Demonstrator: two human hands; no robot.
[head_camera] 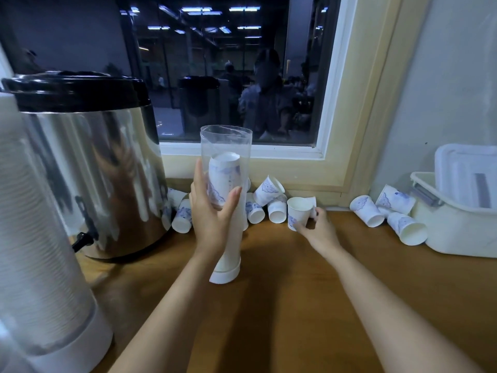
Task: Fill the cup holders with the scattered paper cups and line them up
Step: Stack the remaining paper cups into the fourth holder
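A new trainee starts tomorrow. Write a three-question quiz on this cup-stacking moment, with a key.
1. True or false: the clear cup holder that the left hand holds is empty.
2. What does the right hand grip? A) a spoon B) a paper cup C) a cloth
3. Fill the gap: in the picture, the steel urn stands to the holder's ____.
Key: 1 false, cups are stacked inside; 2 B; 3 left.
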